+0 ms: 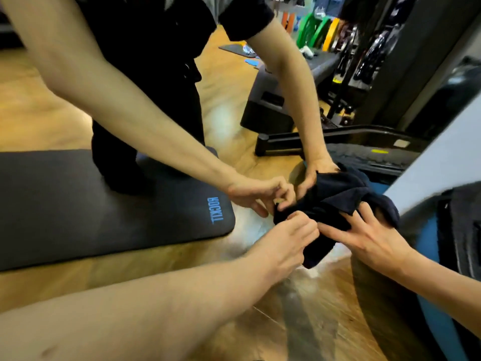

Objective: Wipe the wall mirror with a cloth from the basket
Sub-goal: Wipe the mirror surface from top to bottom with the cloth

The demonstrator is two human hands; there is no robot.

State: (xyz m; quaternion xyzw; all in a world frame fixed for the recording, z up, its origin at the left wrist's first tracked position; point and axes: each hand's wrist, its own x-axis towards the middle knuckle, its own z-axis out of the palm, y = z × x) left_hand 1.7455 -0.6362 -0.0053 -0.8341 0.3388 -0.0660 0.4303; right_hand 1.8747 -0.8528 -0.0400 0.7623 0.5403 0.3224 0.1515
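A black mat (78,204) lies on the wooden floor (39,121) near coloured weight plates (316,28).

The cloth (335,201) was held against the wall mirror (156,126), low down, above the floor (299,308). The left hand (289,243) pinched its left end; the right hand (364,233) lay on its right side. Above them, 2 reflected hands met the cloth. A mat (91,204) lay to the left in the reflection. A basket (385,295) stood right, beneath the right forearm.
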